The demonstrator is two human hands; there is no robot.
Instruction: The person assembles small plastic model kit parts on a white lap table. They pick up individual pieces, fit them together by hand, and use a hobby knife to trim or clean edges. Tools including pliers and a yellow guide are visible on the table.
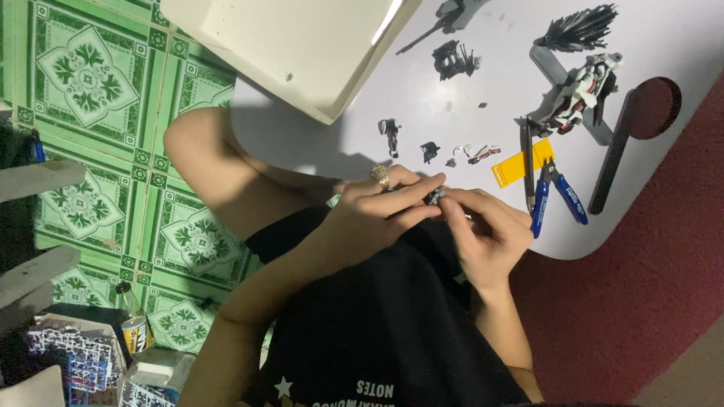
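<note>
My left hand [373, 211], with a gold ring on one finger, and my right hand [486, 230] meet over my lap at the near edge of a white table [452, 83]. Both pinch a small dark grey model part [435, 196] between their fingertips. Several tiny model pieces [430, 151] lie on the table just beyond my hands. Blue-handled nippers [556, 197] rest close to the right of my right hand, beside a yellow flat piece [516, 167].
A partly built white and red robot figure [582, 90] lies on a black stand [622, 147] at the right. Black wing-like parts [577, 29] are behind it. A white box lid [302, 45] overhangs the table's left. Plastic runners [68, 354] and a small bottle [133, 328] sit on the green tiled floor.
</note>
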